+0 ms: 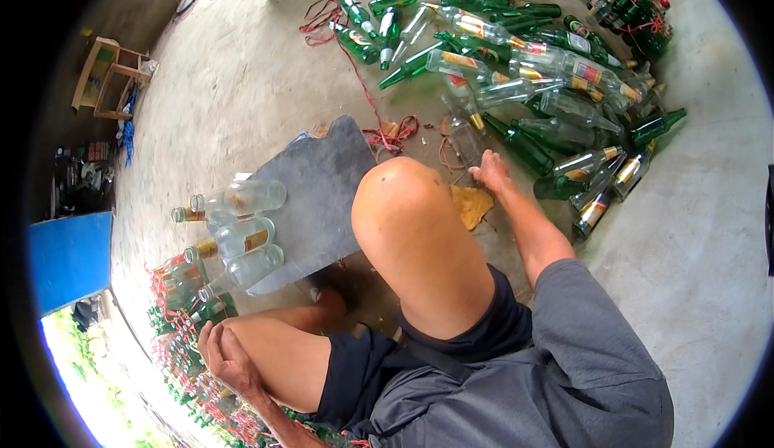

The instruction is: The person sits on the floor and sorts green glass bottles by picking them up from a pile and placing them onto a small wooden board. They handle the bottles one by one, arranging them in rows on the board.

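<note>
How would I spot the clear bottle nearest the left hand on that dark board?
Find the dark grey board just left of the person's raised right knee. On its left side, clear bottles lie with necks pointing left. You want the plain bottle nearest the left hand: unlike the labelled bottle beside it, no label shows.

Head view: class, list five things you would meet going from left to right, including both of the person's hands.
Blue panel → left hand → loose red string → right hand → tied bundle of bottles.
</note>
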